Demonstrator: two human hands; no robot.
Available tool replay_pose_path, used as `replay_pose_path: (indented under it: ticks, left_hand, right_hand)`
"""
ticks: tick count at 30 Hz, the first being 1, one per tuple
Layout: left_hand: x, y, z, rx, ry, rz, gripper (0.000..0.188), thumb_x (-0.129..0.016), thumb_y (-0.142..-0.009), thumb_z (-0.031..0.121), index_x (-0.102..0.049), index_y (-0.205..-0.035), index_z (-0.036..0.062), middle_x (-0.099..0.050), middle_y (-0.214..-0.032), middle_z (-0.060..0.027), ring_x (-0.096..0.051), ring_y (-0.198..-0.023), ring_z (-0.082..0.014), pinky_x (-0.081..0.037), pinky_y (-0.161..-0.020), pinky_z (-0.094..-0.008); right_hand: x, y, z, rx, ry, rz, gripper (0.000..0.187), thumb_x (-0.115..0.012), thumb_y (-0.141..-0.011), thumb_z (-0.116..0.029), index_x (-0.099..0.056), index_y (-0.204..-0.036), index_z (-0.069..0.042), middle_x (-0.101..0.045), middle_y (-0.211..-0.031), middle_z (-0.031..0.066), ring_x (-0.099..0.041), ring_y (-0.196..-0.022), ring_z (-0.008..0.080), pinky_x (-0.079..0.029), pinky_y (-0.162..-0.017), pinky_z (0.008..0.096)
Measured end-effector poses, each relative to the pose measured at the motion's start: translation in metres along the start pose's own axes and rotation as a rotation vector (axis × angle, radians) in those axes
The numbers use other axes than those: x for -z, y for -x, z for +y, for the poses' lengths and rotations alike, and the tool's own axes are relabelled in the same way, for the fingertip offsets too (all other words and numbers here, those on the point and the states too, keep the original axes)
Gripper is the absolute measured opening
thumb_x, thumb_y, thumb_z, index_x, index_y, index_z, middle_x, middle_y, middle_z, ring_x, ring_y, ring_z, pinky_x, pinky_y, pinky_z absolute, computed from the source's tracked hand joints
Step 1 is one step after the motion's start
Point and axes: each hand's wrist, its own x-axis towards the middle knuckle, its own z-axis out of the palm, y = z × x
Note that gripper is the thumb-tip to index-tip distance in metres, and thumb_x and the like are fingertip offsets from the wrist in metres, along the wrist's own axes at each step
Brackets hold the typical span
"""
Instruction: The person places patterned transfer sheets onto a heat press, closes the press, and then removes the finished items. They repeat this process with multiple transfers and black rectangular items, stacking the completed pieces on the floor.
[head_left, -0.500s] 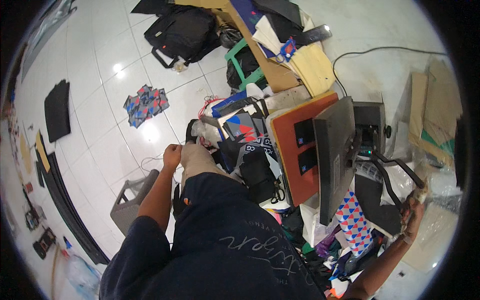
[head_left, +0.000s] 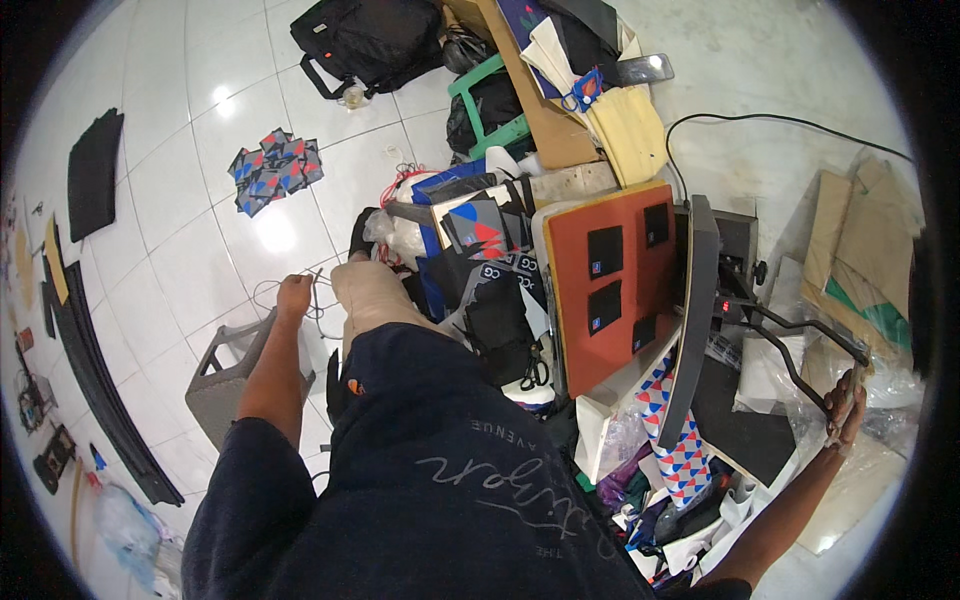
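At the right, my right hand (head_left: pixel 846 408) is closed round the end of the black bent-bar handle (head_left: pixel 790 370) of a heat press. The upper plate (head_left: pixel 692 300) of the press stands raised, seen nearly edge-on. Beside it lies the orange-red pad (head_left: pixel 620 230), with several small black fabric pieces (head_left: pixel 605 250) laid apart on it. My left hand (head_left: pixel 293 297) hangs by my left knee, fingers curled in, with nothing visible in them. A thin cable on the floor passes close behind that hand.
A grey plastic stool (head_left: pixel 225 375) stands by my left arm. Printed grey, red and blue pieces (head_left: pixel 275 172) lie piled on the tiles. Scissors (head_left: pixel 536 368) and dark fabric pieces (head_left: pixel 495 320) sit left of the press. A patterned roll (head_left: pixel 680 440) and scraps crowd below it.
The upper plate has tilted further from the pad, uncovering more black pieces. My right hand has shifted up and slightly right with the handle. The view has turned a little.
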Motion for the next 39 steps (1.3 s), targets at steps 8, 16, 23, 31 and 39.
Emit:
replay_pose_path:
  ticks: [8,16,23,31,39]
  left_hand:
    - [-0.027,-0.002,-0.028,0.064,0.162,-0.070,0.035,-0.060,-0.084,0.030,-0.064,-0.091,-0.0037,-0.058,-0.073,-0.0085,-0.053,-0.066,-0.0177,-0.042,-0.060,-0.0323]
    - [-0.023,0.010,-0.004,0.053,0.033,-0.113,0.042,-0.060,-0.082,0.032,-0.065,-0.102,-0.0049,-0.067,-0.088,-0.0187,-0.064,-0.084,-0.0262,-0.048,-0.077,-0.0367]
    - [-0.012,-0.001,-0.012,0.051,0.069,-0.104,0.043,-0.059,-0.082,0.034,-0.066,-0.101,-0.0042,-0.068,-0.088,-0.0175,-0.064,-0.082,-0.0267,-0.048,-0.075,-0.0375]
    - [-0.009,-0.023,-0.017,-0.123,-0.050,-0.240,0.039,-0.056,-0.084,0.032,-0.066,-0.088,-0.0054,-0.063,-0.087,-0.0241,-0.059,-0.084,-0.0368,-0.045,-0.077,-0.0411]
    - [0.087,-0.023,0.068,-0.023,0.141,-0.279,0.025,-0.058,-0.086,0.029,-0.059,-0.077,0.0054,-0.048,-0.058,0.0017,-0.041,-0.044,-0.0083,-0.034,-0.039,-0.0251]
  right_hand:
    - [-0.001,-0.019,-0.014,-0.004,0.009,0.009,0.034,-0.053,-0.094,-0.040,-0.052,-0.102,-0.007,-0.050,-0.062,-0.0029,-0.042,-0.042,0.0061,-0.039,-0.046,0.0222]
    - [0.029,-0.021,-0.011,-0.011,0.102,0.217,0.039,-0.053,-0.093,-0.044,-0.054,-0.104,-0.007,-0.050,-0.062,-0.0043,-0.045,-0.048,0.0053,-0.042,-0.051,0.0212]
    - [0.064,-0.031,-0.002,0.055,0.463,0.452,0.066,-0.049,-0.091,-0.056,-0.047,-0.134,-0.005,-0.057,-0.111,0.0055,-0.050,-0.082,0.0130,-0.043,-0.079,0.0319]
    - [0.102,-0.024,-0.003,0.144,1.341,0.607,0.079,-0.052,-0.088,-0.057,-0.037,-0.141,-0.001,-0.046,-0.135,0.0195,-0.049,-0.118,0.0275,-0.037,-0.100,0.0384]
    - [-0.017,0.012,-0.023,0.112,0.976,0.968,0.073,-0.061,-0.088,-0.047,-0.041,-0.138,0.001,-0.052,-0.130,0.0203,-0.049,-0.121,0.0291,-0.037,-0.100,0.0362]
